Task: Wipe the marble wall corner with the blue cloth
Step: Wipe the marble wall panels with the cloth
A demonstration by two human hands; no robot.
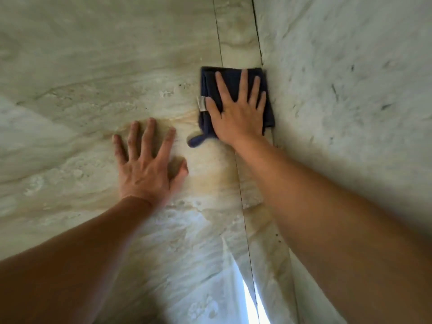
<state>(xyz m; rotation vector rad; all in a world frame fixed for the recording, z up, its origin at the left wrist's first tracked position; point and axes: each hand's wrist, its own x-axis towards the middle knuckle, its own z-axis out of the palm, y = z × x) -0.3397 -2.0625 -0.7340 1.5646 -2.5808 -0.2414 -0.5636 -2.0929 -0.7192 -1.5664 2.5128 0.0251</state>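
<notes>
A folded dark blue cloth (211, 85) lies flat against the cream marble wall (93, 78), its right edge at the corner seam (260, 50). My right hand (238, 111) presses on the cloth with fingers spread, covering most of it. A white tag and a small loop stick out at the cloth's left edge. My left hand (147, 164) rests flat on the bare marble lower left of the cloth, fingers apart, holding nothing.
The paler side wall (350, 90) meets the front wall at the corner on the right. A thin vertical joint (218, 38) runs down the front wall left of the corner. A bright patch of light (251, 305) falls near the bottom.
</notes>
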